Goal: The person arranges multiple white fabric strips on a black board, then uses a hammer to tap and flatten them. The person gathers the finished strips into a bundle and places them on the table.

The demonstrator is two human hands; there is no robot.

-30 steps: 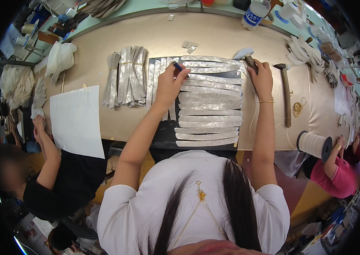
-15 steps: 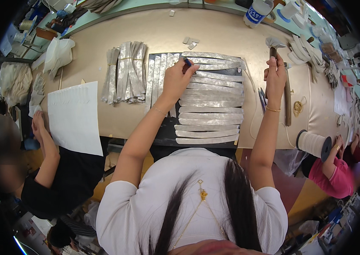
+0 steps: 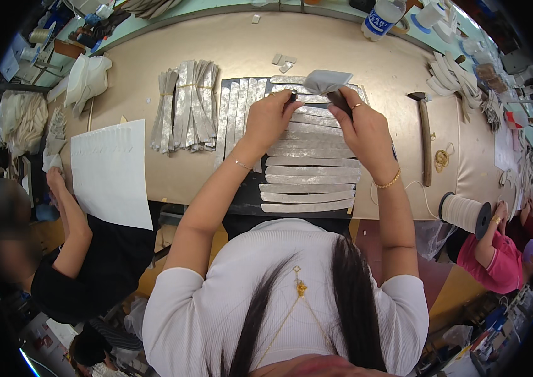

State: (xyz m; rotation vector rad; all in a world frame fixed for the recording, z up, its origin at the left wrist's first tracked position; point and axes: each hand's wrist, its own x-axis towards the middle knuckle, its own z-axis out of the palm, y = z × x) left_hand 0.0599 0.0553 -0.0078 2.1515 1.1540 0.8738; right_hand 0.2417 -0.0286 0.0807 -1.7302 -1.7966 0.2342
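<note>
My left hand (image 3: pixel 266 122) is closed around a slim dark stick (image 3: pixel 293 95), with only its end showing above the thumb. Close beside it, my right hand (image 3: pixel 366 132) grips a short dark-handled tool (image 3: pixel 328 80) with a broad grey-white head, which seems wrapped in something. The tool's head hangs over the far end of several silvery, mottled strips (image 3: pixel 309 162). These strips lie crosswise in a column on a black board (image 3: pixel 251 200). Upright strips (image 3: pixel 235 107) stand side by side along the board's left part. My hands hide some of the upper strips.
Banded bundles of strips (image 3: pixel 185 110) and a white sheet (image 3: pixel 109 166) lie to the left. A hammer (image 3: pixel 427 135) and a cord spool (image 3: pixel 464 212) are at the right. A bottle (image 3: pixel 379 22) stands at the back. Co-workers sit on both sides.
My right hand has swung the tool leftward, from the board's right side to above the strips near my left hand. The left hand has moved slightly right with the stick.
</note>
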